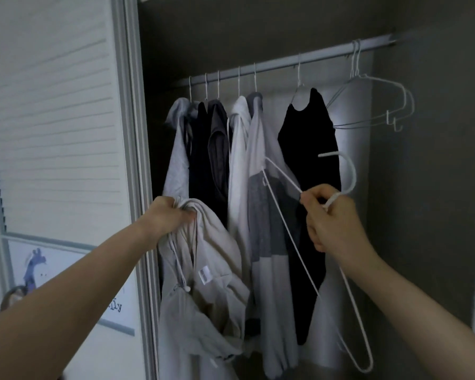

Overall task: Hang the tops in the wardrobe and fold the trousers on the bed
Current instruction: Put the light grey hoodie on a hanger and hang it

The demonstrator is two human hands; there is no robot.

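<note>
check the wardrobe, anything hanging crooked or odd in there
Yes, slightly: the black top sits lopsided, one hanger arm poking bare out of its neck. The empty hangers on the rail hang normally.

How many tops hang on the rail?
6 show: five bunched at the left, grey, black, dark grey, white, grey-white, and a black one apart. Others may be hidden between.
</note>
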